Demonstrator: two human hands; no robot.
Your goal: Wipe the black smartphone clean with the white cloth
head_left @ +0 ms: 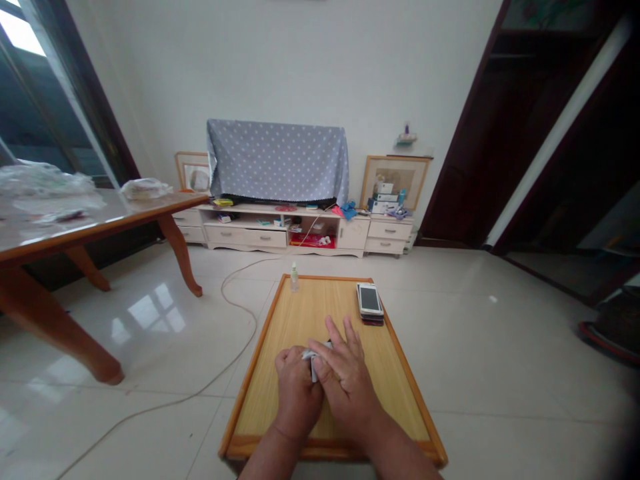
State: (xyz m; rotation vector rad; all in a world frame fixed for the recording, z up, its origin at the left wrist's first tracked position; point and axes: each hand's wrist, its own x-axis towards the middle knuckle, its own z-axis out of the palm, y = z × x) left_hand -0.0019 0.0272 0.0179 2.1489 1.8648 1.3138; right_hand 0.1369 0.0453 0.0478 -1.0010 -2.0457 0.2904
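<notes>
Left hand [299,393] curled in and right hand [347,380] laid against it, fingers fanned, a person holds a pale, folded cloth or tissue [314,369] between them above the near half of a low wooden table [287,320]. The right thumb appears to press it; the left fingertips are hidden. It looks light, limp and easily creased, best taken by a loose edge. Stacked phones [370,300], likely smooth and fragile, lie far right; a clear bottle [294,280] stands far left.
</notes>
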